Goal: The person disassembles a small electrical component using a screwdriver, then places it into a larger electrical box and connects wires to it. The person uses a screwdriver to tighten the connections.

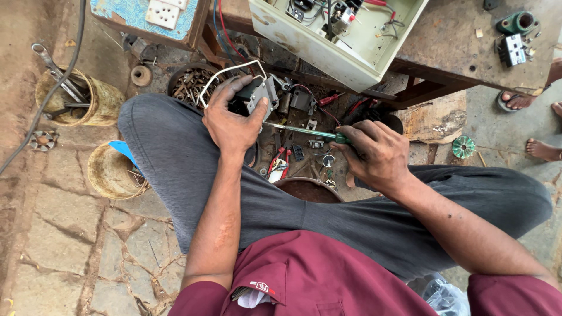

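Observation:
My left hand (232, 120) grips a small dark and grey electrical component (255, 95) with a white wire (225, 73) looping out of it, held above my left knee. A green-handled screwdriver (304, 131) sits in my right hand (374, 153), and its tip reaches the component's underside. I sit with both legs in grey trousers spread wide over a stone floor. Between my knees lie red-handled pliers (278, 164) and several small loose parts.
A pale open electrical box (336, 41) with wiring lies on a low wooden bench (462, 47). Round containers stand at left: one with wrenches (79, 93), one basket (111, 172), one bowl of screws (190, 82). Another person's sandalled feet (530, 123) are at right.

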